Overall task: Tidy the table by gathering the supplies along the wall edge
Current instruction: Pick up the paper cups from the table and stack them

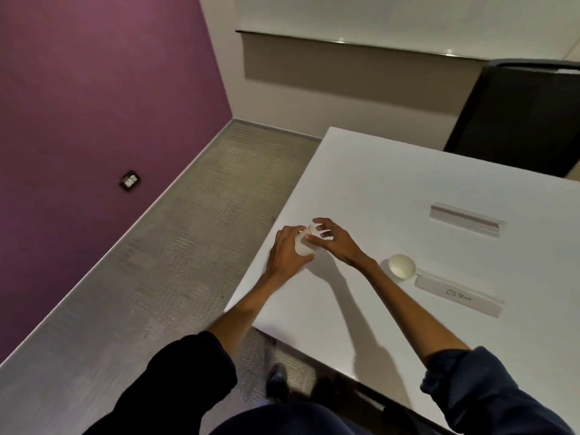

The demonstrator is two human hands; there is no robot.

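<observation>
Near the left edge of the white table (392,189), my left hand (287,254) is wrapped around a white paper cup (303,244) that lies tilted in its grip. My right hand (332,241) reaches in from the right, fingertips on the cup's upper end; part of the cup is hidden by both hands. A second white paper cup (401,267) stands upright and open further right. Beside it lies a white folded name card (459,296) with handwriting. Another white folded card (466,219) lies farther back.
A dark office chair (514,117) stands at the table's far right corner. Grey carpet (175,246) runs between the table's left edge and a purple wall (94,105) with a socket (130,180). My shoe (276,383) shows under the near table corner.
</observation>
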